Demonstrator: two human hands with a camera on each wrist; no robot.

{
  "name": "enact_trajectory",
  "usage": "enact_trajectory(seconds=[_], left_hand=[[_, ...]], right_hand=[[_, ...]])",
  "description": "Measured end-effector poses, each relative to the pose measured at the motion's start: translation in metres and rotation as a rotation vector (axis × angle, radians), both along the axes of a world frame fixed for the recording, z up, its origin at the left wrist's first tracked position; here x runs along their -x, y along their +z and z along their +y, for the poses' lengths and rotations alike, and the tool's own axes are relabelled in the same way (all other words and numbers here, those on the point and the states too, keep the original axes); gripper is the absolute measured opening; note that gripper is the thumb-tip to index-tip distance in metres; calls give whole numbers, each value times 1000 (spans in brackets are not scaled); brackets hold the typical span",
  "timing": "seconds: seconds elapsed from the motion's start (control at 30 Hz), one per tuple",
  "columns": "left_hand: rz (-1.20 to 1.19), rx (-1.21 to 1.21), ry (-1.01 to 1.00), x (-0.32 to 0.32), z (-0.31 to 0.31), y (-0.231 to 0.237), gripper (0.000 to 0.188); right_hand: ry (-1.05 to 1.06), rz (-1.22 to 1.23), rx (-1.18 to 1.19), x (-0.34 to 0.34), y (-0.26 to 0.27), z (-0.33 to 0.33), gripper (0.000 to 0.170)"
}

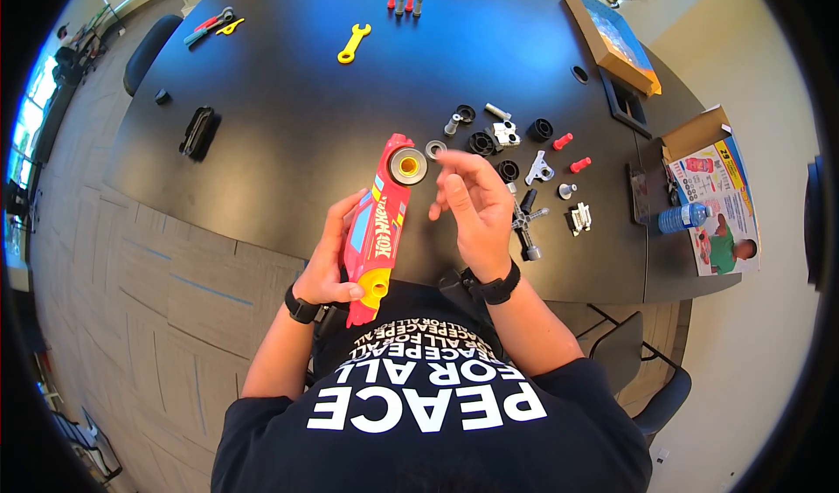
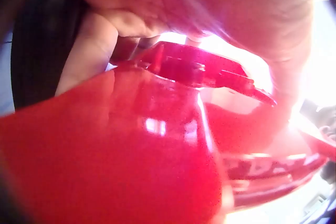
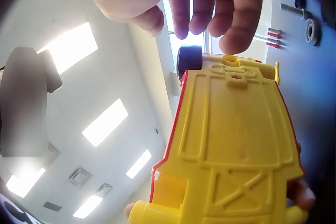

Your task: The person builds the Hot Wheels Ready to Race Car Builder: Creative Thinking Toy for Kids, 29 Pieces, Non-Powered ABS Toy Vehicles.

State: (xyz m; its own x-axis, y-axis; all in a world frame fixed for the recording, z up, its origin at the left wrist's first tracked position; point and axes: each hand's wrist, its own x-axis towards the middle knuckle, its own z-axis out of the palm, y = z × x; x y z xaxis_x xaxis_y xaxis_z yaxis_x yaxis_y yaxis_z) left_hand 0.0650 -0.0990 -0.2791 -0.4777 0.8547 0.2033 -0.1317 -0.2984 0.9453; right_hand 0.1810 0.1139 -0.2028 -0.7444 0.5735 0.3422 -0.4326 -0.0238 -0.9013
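My left hand (image 1: 328,257) grips a red toy car (image 1: 377,222) with "Hot Wheels" lettering, tipped on its side above the table's near edge. A black wheel (image 1: 407,167) with a grey ring and yellow hub sits at the car's far end. The near end shows a yellow wheel socket (image 1: 377,287) with no wheel. In the right wrist view the car's yellow underside (image 3: 236,119) faces the camera. Beside the wheeled end, my right hand (image 1: 476,204) has loosely bent fingers and nothing visible in them. The left wrist view shows the glossy red body (image 2: 131,135) against the palm.
Right of the hands lie a loose grey ring (image 1: 435,149), black wheels (image 1: 541,129), red pegs (image 1: 563,142) and a toy engine piece (image 1: 524,219). A yellow wrench (image 1: 354,44) lies farther back. A water bottle (image 1: 683,218) and printed box (image 1: 718,191) stand at right.
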Motion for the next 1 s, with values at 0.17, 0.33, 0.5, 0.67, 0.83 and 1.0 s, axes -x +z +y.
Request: enact_trajectory(seconds=[0.17,0.33,0.5,0.67,0.83,1.0], left_hand=[[-7,4,1,0,-2,-1,147],[5,-12,-4,1,-1,-5,147],[-12,-22,-16,2,-3,-9,147],[-32,-82,-4,4,-4,-19,149],[-100,-64,0,-1,-3,-11,154],[-146,-55,7,-4,-2,-6,157]], right_hand=[[-113,-15,-103,-2,12,-8,26],[-181,-93,-257,-10,4,-1,53],[-281,41,-252,-12,8,26,26],[-586,-318,-478,-48,-1,110,17],[-625,-697,-798,-94,0,152,24],[-520,-832,-964,-102,-15,173,26]])
